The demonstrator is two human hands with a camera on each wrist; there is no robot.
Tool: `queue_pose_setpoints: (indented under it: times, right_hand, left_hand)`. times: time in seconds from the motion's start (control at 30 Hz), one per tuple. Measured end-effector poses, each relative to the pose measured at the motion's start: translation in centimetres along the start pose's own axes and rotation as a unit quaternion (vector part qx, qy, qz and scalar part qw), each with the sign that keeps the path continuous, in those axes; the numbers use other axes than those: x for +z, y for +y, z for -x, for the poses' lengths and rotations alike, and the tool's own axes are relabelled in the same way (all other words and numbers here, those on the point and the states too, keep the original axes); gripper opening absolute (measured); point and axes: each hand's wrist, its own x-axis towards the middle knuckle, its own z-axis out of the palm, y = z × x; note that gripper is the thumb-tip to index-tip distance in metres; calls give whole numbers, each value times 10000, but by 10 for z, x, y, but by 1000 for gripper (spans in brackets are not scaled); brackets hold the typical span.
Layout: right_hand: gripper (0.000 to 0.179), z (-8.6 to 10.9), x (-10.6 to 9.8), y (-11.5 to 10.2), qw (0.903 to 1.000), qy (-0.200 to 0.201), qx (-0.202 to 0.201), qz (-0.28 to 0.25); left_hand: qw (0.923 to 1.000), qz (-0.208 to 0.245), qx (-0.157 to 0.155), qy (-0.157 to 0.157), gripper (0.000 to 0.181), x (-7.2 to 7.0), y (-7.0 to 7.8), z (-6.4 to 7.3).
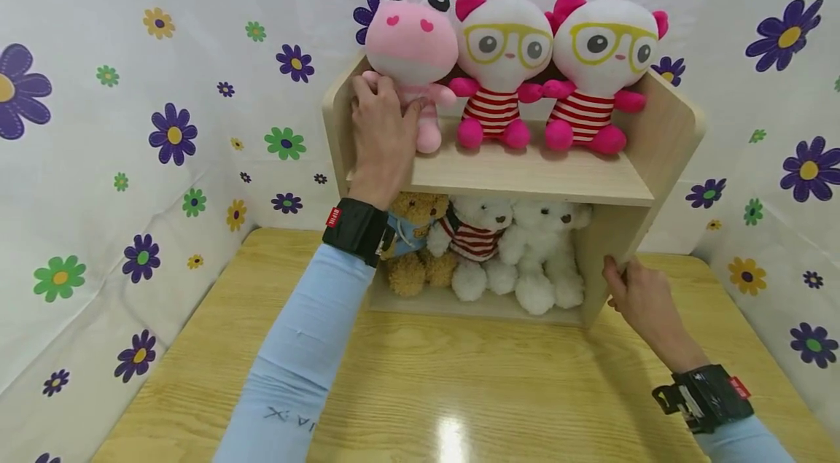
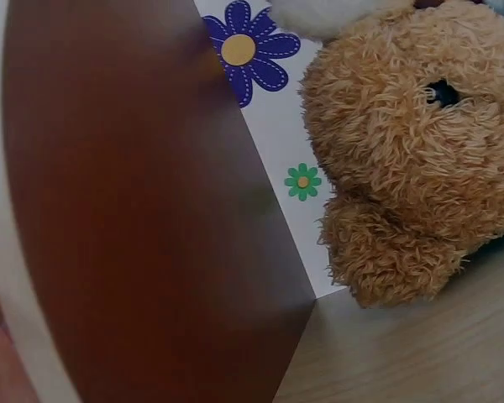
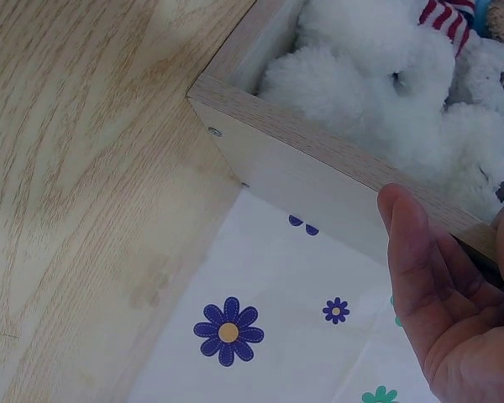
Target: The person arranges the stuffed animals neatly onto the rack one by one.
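Note:
A pink plush toy (image 1: 411,33) with raised eyes and heart-shaped nostrils sits at the left end of the upper shelf. My left hand (image 1: 386,138) grips its body, with the thumb across its front. To its right sit two plush pandas (image 1: 492,109) (image 1: 584,113) in red-striped clothes and yellow glasses. My right hand (image 1: 646,306) holds the front edge of the wooden shelf's right side panel (image 3: 311,172). In the left wrist view, the left side panel (image 2: 143,210) hides the pink toy.
Below sit a brown teddy bear (image 1: 408,277), a white bear in a striped top (image 1: 474,240) and another white bear (image 1: 547,259). The shelf unit (image 1: 531,175) stands on a wood-grain table (image 1: 459,375). Flower-patterned cloth (image 1: 216,113) hangs behind and at both sides.

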Motion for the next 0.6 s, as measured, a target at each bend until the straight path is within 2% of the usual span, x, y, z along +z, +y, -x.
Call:
queue_pose_setpoints:
  times: [0.17,0.3,0.43,0.6]
  right_hand:
    - [22,0,1,-1,10000,18,-28,33]
    - [22,1,0,-1,10000,42,-2,7]
    - [21,1,0,-1,10000,85,-14,8]
    - [21,1,0,-1,9998,120,-119,57]
  left_hand:
    - [9999,-54,-153,-23,51,4,-2,-2]
    - [9991,-160,-239,-316,56,-1,3,2]
    - [9963,-381,47,-772,46,-11,13,11]
    - [9868,-867,416,-1300,34,-19,17,21]
